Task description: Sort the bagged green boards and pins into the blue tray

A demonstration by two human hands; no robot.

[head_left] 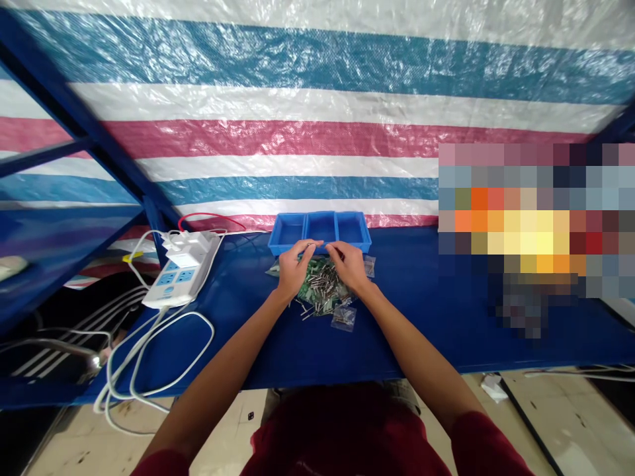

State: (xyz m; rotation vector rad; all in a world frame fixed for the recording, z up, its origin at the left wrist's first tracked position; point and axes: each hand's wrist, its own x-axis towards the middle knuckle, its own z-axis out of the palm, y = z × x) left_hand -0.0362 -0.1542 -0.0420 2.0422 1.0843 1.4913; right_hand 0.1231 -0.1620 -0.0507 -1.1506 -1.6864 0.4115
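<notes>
Red shirt point(342, 430) up front, below both grips. Well left of the left grip, the white power strip point(169, 291) sits on the blue tabletop point(417, 297), its cable point(213, 325) looping nearer the camera. Here's the left grip point(294, 266), fingertips bunched; can't tell whether they're holding anything. Just beyond both grips, the blue tray point(272, 244), three compartments; between and below them, the metal pieces point(323, 281), a clear bag point(344, 318) on the near side. Right grip point(351, 266), fingers curled in, contents hidden.
</notes>
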